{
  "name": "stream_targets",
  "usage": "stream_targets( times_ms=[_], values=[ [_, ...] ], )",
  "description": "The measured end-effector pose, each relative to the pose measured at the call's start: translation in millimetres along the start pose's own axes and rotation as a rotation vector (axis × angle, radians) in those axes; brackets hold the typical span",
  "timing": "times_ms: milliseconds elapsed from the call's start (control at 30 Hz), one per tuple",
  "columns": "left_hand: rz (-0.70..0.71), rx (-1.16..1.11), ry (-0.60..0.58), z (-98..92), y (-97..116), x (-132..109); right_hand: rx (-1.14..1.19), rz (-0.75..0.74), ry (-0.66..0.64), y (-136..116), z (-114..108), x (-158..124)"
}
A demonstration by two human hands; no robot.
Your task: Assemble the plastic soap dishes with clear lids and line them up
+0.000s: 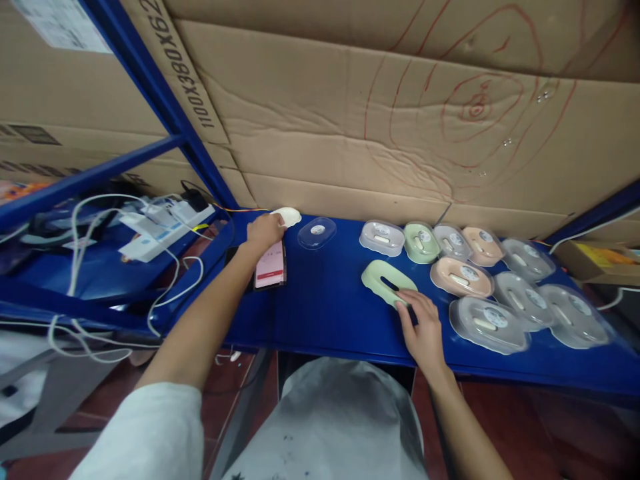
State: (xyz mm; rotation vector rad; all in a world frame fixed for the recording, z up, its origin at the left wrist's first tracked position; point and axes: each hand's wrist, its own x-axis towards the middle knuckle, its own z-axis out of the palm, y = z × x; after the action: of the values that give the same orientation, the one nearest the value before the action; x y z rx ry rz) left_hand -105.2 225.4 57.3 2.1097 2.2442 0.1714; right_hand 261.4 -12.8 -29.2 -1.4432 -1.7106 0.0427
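At the lower centre right of the frame, we have our right hand [424, 327] partly closed, thumb and fingers pinching the near right edge of a pale green piece [375, 275] with a long dark opening. That piece lies right of centre, tilted, over the blue table [320, 307]. At centre left, our left hand [265, 233] is mostly curled, its fingers at the edge of a white oval piece [291, 215]; we cannot tell how firmly it has hold of it. Just right of the white piece we see a clear oval cover [313, 238] with a round label, lying flat. Below the left hand is a phone [270, 268] with a lit pink screen. Across the right of the frame we have a cluster of clear-covered containers [461, 280] in grey, green and peach. At the left, a white power strip [167, 233] lies among white cables [75, 227]; behind the table stands brown cardboard [310, 113].
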Motion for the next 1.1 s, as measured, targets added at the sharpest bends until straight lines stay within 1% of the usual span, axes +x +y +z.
stream_targets(
  times_ms=[67,100,167,200,233,267,300,367,433,500,567,667,733,900,1000,1100],
  values=[
    [0.066,-0.02,0.045,-5.5,8,-19,0.018,0.014,0.012,0,-1,0],
    [0.117,-0.033,0.059,-6.6,13,-34,0.033,0.027,0.024,1,-1,1],
    [0.243,-0.067,0.055,-2.9,22,-71,0.07,0.069,0.064,2,-1,0],
    [0.346,-0.092,0.03,2.2,27,-92,0.093,0.099,0.087,4,-1,0],
    [0.52,-0.141,0.007,9.2,32,-115,0.117,0.132,0.108,5,-1,0],
    [0.647,-0.189,0.013,17.9,36,-137,0.141,0.166,0.122,7,-1,-1],
    [0.739,-0.228,0.012,27.7,41,-157,0.165,0.196,0.129,8,0,-2],
    [0.831,-0.295,0.008,47.6,48,-190,0.201,0.235,0.117,11,1,-3],
    [0.853,-0.36,0.028,64.4,54,-211,0.213,0.237,0.082,12,2,-3],
    [0.813,-0.458,0.061,75.6,58,-220,0.203,0.206,0.042,12,2,-3],
    [0.73,-0.556,0.086,81.4,60,-223,0.187,0.157,0.004,10,2,-2],
    [0.617,-0.645,0.084,84.7,60,-224,0.174,0.079,-0.061,6,1,0],
    [0.583,-0.669,0.062,85.6,59,-225,0.168,0.018,-0.122,2,0,1],
    [0.555,-0.701,0.018,86.0,58,-228,0.096,-0.189,-0.285,-7,2,2],
    [0.569,-0.7,0.031,85.7,58,-228,0.045,-0.283,-0.327,-12,3,3],
    [0.592,-0.695,0.043,86.6,58,-227,0.022,-0.332,-0.342,-17,3,3]
  ],
)
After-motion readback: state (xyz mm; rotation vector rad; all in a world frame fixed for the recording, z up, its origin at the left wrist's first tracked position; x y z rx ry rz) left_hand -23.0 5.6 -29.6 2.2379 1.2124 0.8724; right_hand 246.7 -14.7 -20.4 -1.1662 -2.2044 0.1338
